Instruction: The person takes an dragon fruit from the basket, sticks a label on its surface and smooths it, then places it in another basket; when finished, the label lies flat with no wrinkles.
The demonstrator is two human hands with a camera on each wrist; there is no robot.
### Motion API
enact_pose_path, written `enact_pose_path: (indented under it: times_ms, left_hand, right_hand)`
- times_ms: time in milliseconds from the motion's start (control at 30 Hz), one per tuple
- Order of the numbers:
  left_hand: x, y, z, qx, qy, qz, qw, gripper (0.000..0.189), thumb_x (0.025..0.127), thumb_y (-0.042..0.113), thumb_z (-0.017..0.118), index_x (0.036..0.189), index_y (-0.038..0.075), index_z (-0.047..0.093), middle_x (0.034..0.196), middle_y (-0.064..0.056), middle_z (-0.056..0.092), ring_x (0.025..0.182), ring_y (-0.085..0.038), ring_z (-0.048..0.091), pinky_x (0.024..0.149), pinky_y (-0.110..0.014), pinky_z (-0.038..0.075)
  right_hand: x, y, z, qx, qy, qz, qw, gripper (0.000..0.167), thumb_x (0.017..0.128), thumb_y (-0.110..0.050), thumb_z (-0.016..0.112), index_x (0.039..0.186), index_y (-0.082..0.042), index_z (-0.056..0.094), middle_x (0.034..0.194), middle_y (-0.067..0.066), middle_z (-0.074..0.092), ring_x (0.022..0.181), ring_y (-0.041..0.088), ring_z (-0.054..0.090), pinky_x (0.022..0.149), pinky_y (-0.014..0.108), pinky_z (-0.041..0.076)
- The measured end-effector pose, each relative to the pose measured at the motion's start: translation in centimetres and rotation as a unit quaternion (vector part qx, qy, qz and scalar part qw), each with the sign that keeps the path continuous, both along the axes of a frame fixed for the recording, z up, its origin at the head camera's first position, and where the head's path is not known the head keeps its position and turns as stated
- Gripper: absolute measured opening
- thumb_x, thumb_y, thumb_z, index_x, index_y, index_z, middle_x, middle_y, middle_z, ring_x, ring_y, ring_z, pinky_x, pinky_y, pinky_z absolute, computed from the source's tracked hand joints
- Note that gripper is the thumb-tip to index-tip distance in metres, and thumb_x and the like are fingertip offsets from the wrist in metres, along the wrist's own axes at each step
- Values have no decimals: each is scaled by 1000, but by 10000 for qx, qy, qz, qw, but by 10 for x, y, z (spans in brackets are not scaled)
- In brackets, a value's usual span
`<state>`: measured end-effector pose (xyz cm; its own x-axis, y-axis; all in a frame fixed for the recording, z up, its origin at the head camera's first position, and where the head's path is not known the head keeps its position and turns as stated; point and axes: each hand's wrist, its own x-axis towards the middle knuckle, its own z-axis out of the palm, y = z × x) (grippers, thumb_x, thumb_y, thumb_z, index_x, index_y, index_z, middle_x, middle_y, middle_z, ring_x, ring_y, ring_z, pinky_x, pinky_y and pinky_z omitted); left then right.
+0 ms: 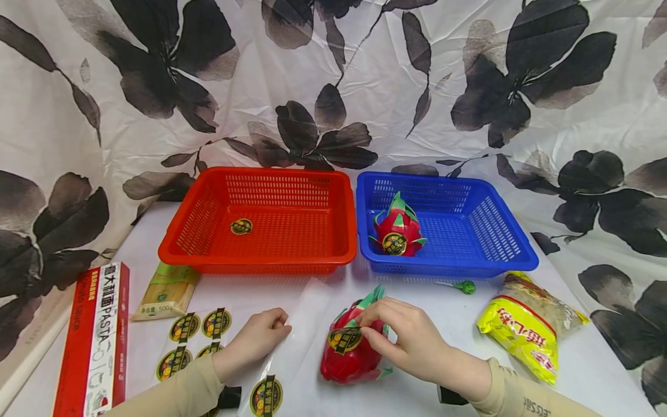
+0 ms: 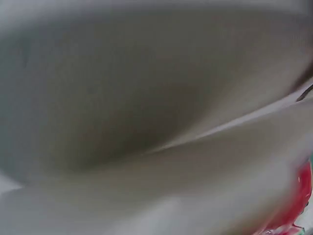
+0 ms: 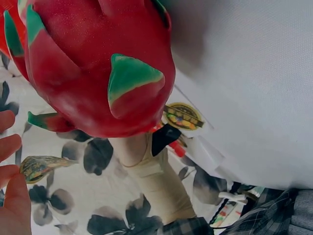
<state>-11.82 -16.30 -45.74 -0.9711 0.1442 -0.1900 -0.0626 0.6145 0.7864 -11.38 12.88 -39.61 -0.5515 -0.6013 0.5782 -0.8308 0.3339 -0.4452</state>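
Note:
My right hand (image 1: 409, 336) pinches a round black-and-gold sticker (image 3: 39, 169) between thumb and fingers. In the head view that sticker overlaps the front of a red dragon fruit (image 1: 346, 362) with green-tipped scales, lying on the table. The right wrist view shows the dragon fruit (image 3: 98, 73) large, beside my fingertips (image 3: 11, 147). To its left, my left hand (image 1: 257, 336) has curled fingers, thumb and fingertips at the edge of a clear sticker strip (image 1: 299, 327). One sticker (image 1: 266, 397) is on the strip's near end. Blurred pale cloth fills most of the left wrist view.
A red basket (image 1: 260, 269) with a sticker inside stands beside a blue basket (image 1: 448, 267) holding another dragon fruit (image 1: 401, 226). A pasta box (image 1: 94, 341), a noodle pack (image 1: 169, 289) and more stickers (image 1: 174, 362) lie left; a yellow food bag (image 1: 521, 330) and green lollipop (image 1: 465, 286) lie right.

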Motion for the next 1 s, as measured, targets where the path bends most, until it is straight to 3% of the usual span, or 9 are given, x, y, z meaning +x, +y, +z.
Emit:
enact_pose_path:
  times_ms: [167, 333, 433, 533, 633, 733, 867, 1000]
  left_hand:
    - [-1, 1, 2, -8, -60, -58, 10000, 16, 90, 5, 74, 101, 1, 63, 77, 1, 58, 72, -13, 49, 71, -25, 42]
    - [-1, 7, 4, -391, 339, 4, 9987, 21, 87, 8, 80, 99, 3, 63, 87, -1, 60, 79, -14, 51, 77, -30, 45]
    - [0, 12, 7, -256, 548, -53, 9982, 18, 89, 10, 80, 98, 4, 66, 91, -2, 62, 83, -12, 53, 78, -29, 48]
    - [2, 18, 10, 144, 593, -315, 9976, 16, 93, 12, 77, 101, 1, 67, 93, -4, 65, 84, -11, 56, 76, -26, 50]
    - [4, 26, 14, 664, 301, -666, 9951, 18, 98, 14, 71, 105, -2, 66, 94, -7, 68, 80, -11, 58, 69, -24, 52]
    - [5, 34, 17, 1119, -271, -834, 9898, 22, 102, 17, 64, 109, -4, 64, 92, -9, 68, 76, -12, 58, 65, -24, 52]
    - [6, 45, 21, 1412, -946, -703, 9829, 28, 107, 24, 58, 114, -4, 61, 95, -9, 64, 75, -14, 57, 69, -27, 53]
    - [3, 56, 25, 1509, -1390, -572, 9771, 36, 109, 31, 55, 119, -3, 58, 101, -11, 65, 74, -15, 62, 68, -29, 59]
  right_hand:
    - [0, 0, 0, 19, 3, -26, 10000, 17, 93, -1, 74, 101, -14, 69, 96, 0, 76, 86, 9, 71, 81, 20, 61]
    - [-1, 1, -1, 35, 0, -81, 10000, 16, 93, -1, 74, 101, -14, 69, 95, -1, 76, 86, 9, 71, 81, 20, 61]
    - [-1, 1, -1, 17, 17, -134, 9999, 14, 94, -2, 74, 101, -13, 70, 95, -1, 77, 87, 9, 72, 82, 19, 61]
    - [-1, 2, -1, -7, 71, -205, 9998, 18, 91, 1, 75, 101, -13, 70, 95, -2, 77, 87, 10, 72, 82, 20, 61]
    - [-1, 2, 0, -31, 120, -268, 9996, 23, 87, 4, 76, 100, -13, 70, 94, -2, 76, 86, 11, 72, 80, 23, 62]
    - [-1, 2, 0, -28, 80, -316, 9995, 26, 85, 6, 77, 100, -13, 70, 93, -3, 75, 86, 11, 71, 80, 25, 63]
    - [0, 2, 1, -5, 39, -342, 9994, 26, 85, 6, 77, 100, -14, 70, 93, -4, 75, 86, 9, 71, 80, 24, 63]
    - [0, 4, 0, -32, 65, -361, 9993, 27, 84, 6, 77, 100, -14, 70, 92, -4, 75, 84, 9, 70, 80, 23, 62]
